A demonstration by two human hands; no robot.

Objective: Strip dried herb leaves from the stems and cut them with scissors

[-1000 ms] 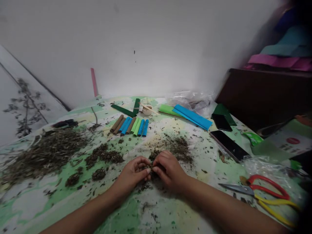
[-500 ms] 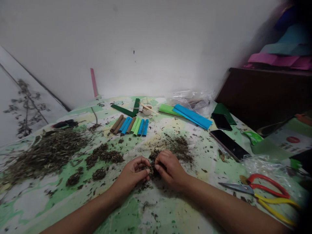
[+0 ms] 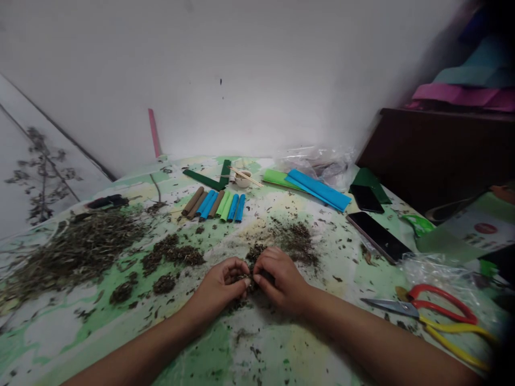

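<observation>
My left hand (image 3: 222, 284) and my right hand (image 3: 279, 276) meet at the middle of the table (image 3: 249, 348), fingers curled and pinched together on a small clump of dried crumbled herb (image 3: 249, 279). More crumbled herb lies in little heaps (image 3: 177, 256) to the left and in a patch (image 3: 295, 241) just beyond my right hand. A row of rolled paper tubes (image 3: 215, 205), brown, blue and green, lies farther back.
A big pile of dried stems (image 3: 76, 246) covers the left. Blue and green paper sheets (image 3: 317, 189), a small cup with sticks (image 3: 242, 179), two phones (image 3: 378, 236), scissors with red and yellow handles (image 3: 438, 316) and plastic bags (image 3: 438, 271) lie to the right. A dark cabinet (image 3: 438, 155) stands beyond.
Both hands stay together on the herb clump; the fingers shift only slightly. The view has tipped a little.
</observation>
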